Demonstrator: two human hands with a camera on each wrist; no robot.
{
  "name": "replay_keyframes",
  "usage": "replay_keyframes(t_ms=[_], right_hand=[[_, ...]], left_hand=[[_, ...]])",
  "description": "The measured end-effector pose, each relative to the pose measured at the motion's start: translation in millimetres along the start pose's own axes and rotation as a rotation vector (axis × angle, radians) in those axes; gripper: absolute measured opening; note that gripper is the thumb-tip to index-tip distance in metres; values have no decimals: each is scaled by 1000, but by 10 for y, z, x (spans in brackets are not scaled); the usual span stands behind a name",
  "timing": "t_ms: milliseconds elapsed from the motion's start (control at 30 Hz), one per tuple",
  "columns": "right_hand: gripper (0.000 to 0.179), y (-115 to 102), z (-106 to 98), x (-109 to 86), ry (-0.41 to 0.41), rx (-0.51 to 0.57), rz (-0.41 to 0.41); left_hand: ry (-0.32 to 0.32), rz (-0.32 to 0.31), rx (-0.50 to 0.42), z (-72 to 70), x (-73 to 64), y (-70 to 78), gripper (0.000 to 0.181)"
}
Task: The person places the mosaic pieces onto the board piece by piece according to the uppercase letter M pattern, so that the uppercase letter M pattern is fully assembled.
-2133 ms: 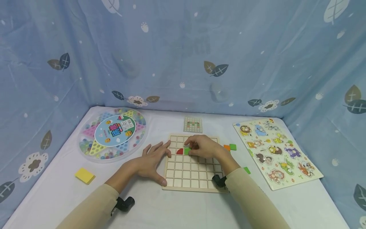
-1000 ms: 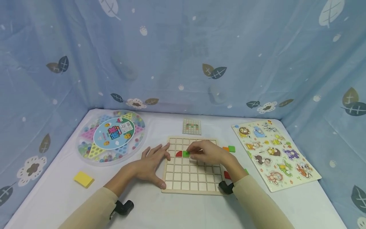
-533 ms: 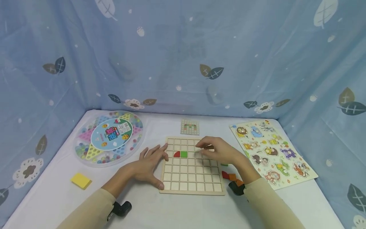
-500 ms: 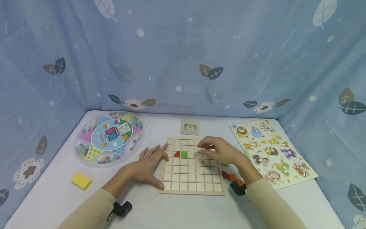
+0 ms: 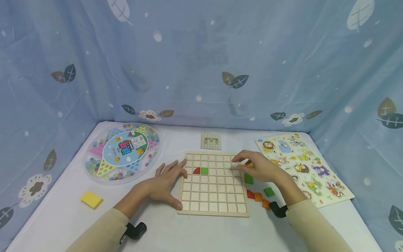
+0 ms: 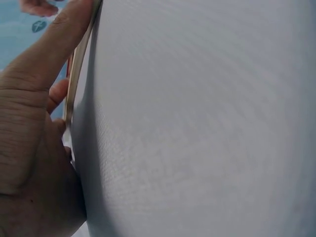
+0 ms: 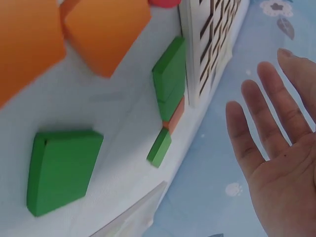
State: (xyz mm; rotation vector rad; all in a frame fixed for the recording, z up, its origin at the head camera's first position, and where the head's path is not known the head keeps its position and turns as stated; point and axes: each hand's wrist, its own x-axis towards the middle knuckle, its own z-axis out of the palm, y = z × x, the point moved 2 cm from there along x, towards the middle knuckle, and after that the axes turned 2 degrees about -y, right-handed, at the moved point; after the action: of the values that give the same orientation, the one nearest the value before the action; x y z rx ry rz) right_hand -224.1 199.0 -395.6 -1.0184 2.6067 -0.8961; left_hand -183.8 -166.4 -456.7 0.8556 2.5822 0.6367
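My left hand [image 5: 165,183] rests against the left side of a wooden grid board [image 5: 214,214], its thumb at the near left corner. In the left wrist view the thumb [image 6: 54,44] lies along the board's edge. Two tiles sit side by side in the grid: a red quarter-round tile [image 5: 196,170] and a green square tile [image 5: 204,170]. My right hand [image 5: 259,166] hovers over the board's right edge, fingers loosely bent and holding nothing. Under and beside it lie loose pieces, among them a green tile [image 5: 269,191], an orange tile [image 5: 258,196] and a red tile [image 5: 250,194].
A small pattern card [image 5: 211,147] lies behind the board. To the right is an animal puzzle board [image 5: 333,199], partly behind the right arm. A round clear case of coloured beads [image 5: 122,148] lies at the back left, with a yellow block [image 5: 91,200] nearer the front.
My right hand has let go of the green square tile beside the red one and moved right, past the board's right edge. The left hand stays in place.
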Motion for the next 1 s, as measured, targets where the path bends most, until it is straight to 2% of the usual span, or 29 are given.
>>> replay_keyframes(t_ms=[233,567,1000], right_hand=[[28,76,-84,-68,37,-46,-7],[30,245,-158,-217,68,-64,85],[35,441,-177,-282,83,-67,127]], left_hand=[[1,8,-1,-29,11,34,94],[-2,-7,12,-25,9,21,95],[3,-3,8,-25,5,18,94]])
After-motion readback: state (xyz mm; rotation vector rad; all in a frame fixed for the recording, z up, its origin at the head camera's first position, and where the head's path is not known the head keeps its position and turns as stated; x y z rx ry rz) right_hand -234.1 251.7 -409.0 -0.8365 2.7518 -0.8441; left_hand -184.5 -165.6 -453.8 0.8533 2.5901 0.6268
